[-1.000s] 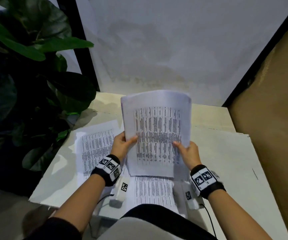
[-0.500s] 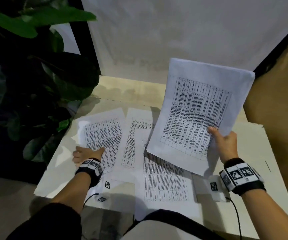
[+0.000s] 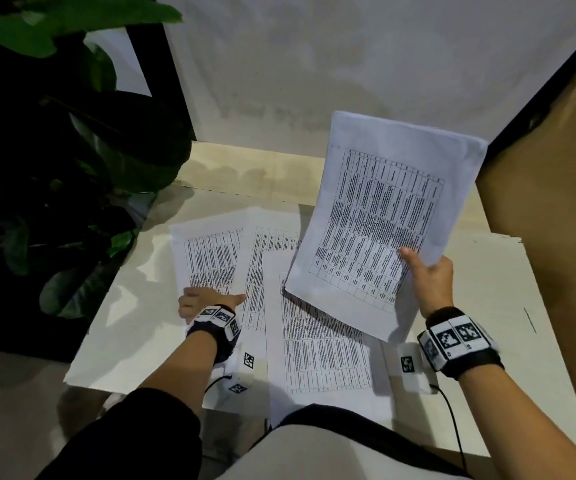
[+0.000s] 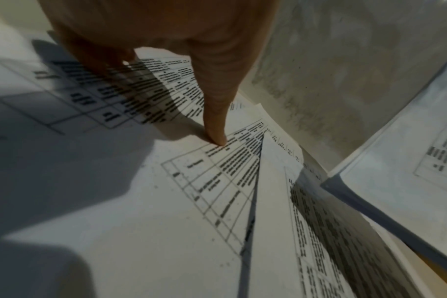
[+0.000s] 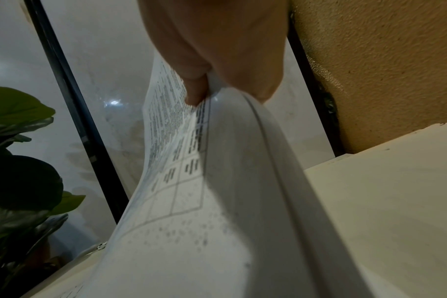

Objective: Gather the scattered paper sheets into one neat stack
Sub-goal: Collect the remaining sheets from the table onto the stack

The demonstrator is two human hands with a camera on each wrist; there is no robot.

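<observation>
Tabletop (image 3: 508, 306) sheets (image 3: 317, 344) lie fanned (right hand (image 3: 430, 280) pinches stack (image 3: 380, 216)).

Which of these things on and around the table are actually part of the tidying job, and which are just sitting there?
Part of the job:
- bundle of sheets, held up by the right hand
- three loose sheets on the table: left sheet, middle sheet, near sheet
- left hand, pressing on the left sheet

Just there:
- leafy plant
- table
- wrist bands

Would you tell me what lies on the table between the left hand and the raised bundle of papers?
Head view: two overlapping printed sheets, the middle sheet and the nearest sheet.
</observation>
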